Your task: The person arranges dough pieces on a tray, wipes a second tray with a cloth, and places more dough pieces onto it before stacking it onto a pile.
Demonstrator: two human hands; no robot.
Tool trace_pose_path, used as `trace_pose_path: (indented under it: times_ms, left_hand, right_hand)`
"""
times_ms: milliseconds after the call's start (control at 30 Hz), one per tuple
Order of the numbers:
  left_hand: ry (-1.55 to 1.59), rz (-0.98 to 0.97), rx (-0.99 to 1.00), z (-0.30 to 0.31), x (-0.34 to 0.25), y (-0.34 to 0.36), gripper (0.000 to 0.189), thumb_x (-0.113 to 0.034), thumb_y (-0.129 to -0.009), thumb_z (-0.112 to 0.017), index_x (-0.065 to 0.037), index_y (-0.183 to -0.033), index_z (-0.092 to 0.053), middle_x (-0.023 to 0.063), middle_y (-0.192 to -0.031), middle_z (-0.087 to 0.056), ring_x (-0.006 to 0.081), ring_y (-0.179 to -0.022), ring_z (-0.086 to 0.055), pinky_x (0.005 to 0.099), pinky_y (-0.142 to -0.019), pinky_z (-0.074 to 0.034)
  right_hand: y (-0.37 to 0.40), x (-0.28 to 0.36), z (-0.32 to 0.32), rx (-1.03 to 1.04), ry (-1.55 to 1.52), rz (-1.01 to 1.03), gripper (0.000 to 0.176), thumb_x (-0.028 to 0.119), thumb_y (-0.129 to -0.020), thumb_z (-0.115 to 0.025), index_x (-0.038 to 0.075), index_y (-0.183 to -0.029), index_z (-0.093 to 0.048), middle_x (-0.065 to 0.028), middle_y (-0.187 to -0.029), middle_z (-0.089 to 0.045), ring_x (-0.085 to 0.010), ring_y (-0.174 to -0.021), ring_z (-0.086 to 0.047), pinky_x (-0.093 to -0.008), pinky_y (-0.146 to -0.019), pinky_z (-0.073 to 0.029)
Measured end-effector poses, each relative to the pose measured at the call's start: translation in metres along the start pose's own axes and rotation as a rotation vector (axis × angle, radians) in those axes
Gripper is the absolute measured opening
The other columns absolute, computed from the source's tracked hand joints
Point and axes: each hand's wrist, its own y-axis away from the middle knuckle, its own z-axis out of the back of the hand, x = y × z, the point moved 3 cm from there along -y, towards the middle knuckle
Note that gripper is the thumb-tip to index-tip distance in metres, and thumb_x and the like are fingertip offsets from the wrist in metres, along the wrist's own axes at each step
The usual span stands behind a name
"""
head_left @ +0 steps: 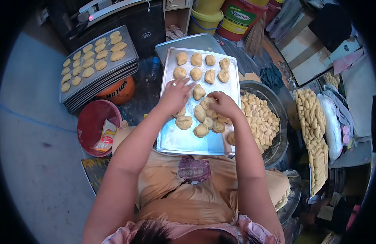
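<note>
A metal baking tray rests across my lap, with rows of dough pieces at its far end and a loose heap of dough balls near its middle. My left hand is over the tray's left side, its fingers apart and touching or just beside a dough piece in the second row. At the heap, my right hand has its fingers curled on a dough ball. Part of the heap is hidden under the right hand and forearm.
To the right stands a dark basin full of small dough pieces. Farther right is a board of shaped dough. A stack of trays with flattened dough stands at the left, near a red bucket. Margarine tubs stand behind.
</note>
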Motion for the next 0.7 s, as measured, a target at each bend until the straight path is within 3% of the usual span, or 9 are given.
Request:
trace_pose_path:
  times_ms: [67,133,233,300,433,500,533,633,700]
  left_hand:
    - [-0.028,-0.196,0.001,-0.018,-0.007,-0.003,0.049,-0.018,-0.085,-0.061,-0.016,-0.134,-0.053,0.0101,-0.134,-0.051,0.0298,-0.133,-0.040,0.0481,-0.110,-0.027]
    - [0.000,-0.127,0.042,-0.018,-0.017,-0.006,0.036,-0.019,-0.086,-0.060,-0.012,-0.121,-0.059,0.0103,-0.126,-0.056,0.0292,-0.130,-0.044,0.0486,-0.109,-0.026]
    - [0.028,0.002,0.080,-0.012,-0.019,-0.016,0.020,-0.018,-0.082,-0.062,-0.008,-0.100,-0.061,0.0119,-0.115,-0.060,0.0290,-0.126,-0.048,0.0504,-0.109,-0.025]
    - [-0.001,0.037,0.154,-0.007,-0.018,-0.021,0.021,-0.017,-0.081,-0.063,-0.008,-0.100,-0.061,0.0126,-0.115,-0.060,0.0296,-0.126,-0.048,0.0519,-0.109,-0.024]
    - [-0.074,0.035,0.050,-0.016,-0.017,-0.022,0.021,-0.015,-0.078,-0.063,-0.008,-0.098,-0.062,0.0130,-0.115,-0.060,0.0308,-0.127,-0.046,0.0553,-0.110,-0.022]
    - [0.027,-0.078,-0.009,-0.021,-0.025,-0.022,0.021,-0.014,-0.077,-0.062,-0.007,-0.098,-0.062,0.0132,-0.115,-0.060,0.0311,-0.130,-0.044,0.0569,-0.110,-0.020]
    - [0.078,-0.132,-0.039,-0.022,-0.029,-0.022,0.021,-0.014,-0.077,-0.062,-0.007,-0.097,-0.062,0.0133,-0.114,-0.060,0.0313,-0.131,-0.043,0.0577,-0.110,-0.020]
    - [0.082,-0.206,0.080,-0.030,-0.043,-0.016,0.022,-0.016,-0.078,-0.060,-0.009,-0.098,-0.064,0.0110,-0.113,-0.060,0.0304,-0.132,-0.041,0.0600,-0.109,-0.021]
    - [0.060,-0.224,0.153,-0.026,-0.052,-0.013,0.021,-0.016,-0.077,-0.062,-0.009,-0.097,-0.064,0.0110,-0.109,-0.061,0.0291,-0.127,-0.046,0.0596,-0.109,-0.020]
  right_hand:
    - [0.005,-0.008,0.008,0.043,-0.134,-0.011,0.037,0.022,-0.073,-0.072,0.003,-0.104,-0.067,-0.0158,-0.093,-0.068,-0.0273,-0.087,-0.066,-0.0362,-0.080,-0.051]
    - [0.002,-0.023,0.007,0.084,-0.237,-0.030,0.036,0.017,-0.071,-0.073,0.002,-0.103,-0.068,-0.0122,-0.087,-0.068,-0.0223,-0.080,-0.065,-0.0334,-0.074,-0.052]
    - [-0.007,-0.035,0.005,-0.165,-0.411,-0.095,0.029,0.012,-0.071,-0.071,0.001,-0.098,-0.068,-0.0082,-0.079,-0.066,-0.0178,-0.073,-0.062,-0.0300,-0.069,-0.051]
    - [-0.014,-0.038,0.001,-0.327,-0.399,-0.100,0.026,0.012,-0.073,-0.071,0.001,-0.096,-0.067,-0.0103,-0.080,-0.067,-0.0198,-0.075,-0.064,-0.0318,-0.071,-0.051]
    - [-0.005,-0.029,0.013,-0.213,-0.202,-0.124,0.032,0.020,-0.073,-0.073,0.001,-0.098,-0.067,-0.0126,-0.087,-0.069,-0.0231,-0.081,-0.066,-0.0340,-0.075,-0.052]
    - [0.009,-0.026,0.030,-0.256,-0.044,-0.115,0.037,0.024,-0.072,-0.074,0.001,-0.099,-0.067,-0.0131,-0.090,-0.070,-0.0245,-0.084,-0.067,-0.0348,-0.077,-0.052]
    - [0.013,-0.030,0.028,-0.150,-0.052,-0.113,0.038,0.025,-0.072,-0.075,0.001,-0.100,-0.067,-0.0129,-0.090,-0.070,-0.0244,-0.084,-0.067,-0.0345,-0.077,-0.051]
    - [0.024,-0.039,0.021,0.117,-0.192,-0.105,0.037,0.025,-0.070,-0.075,0.002,-0.098,-0.068,-0.0118,-0.084,-0.068,-0.0218,-0.078,-0.066,-0.0333,-0.073,-0.051]
    - [0.022,-0.052,0.027,0.032,-0.256,-0.149,0.035,0.025,-0.072,-0.075,0.003,-0.098,-0.067,-0.0109,-0.081,-0.067,-0.0199,-0.074,-0.065,-0.0333,-0.069,-0.051]
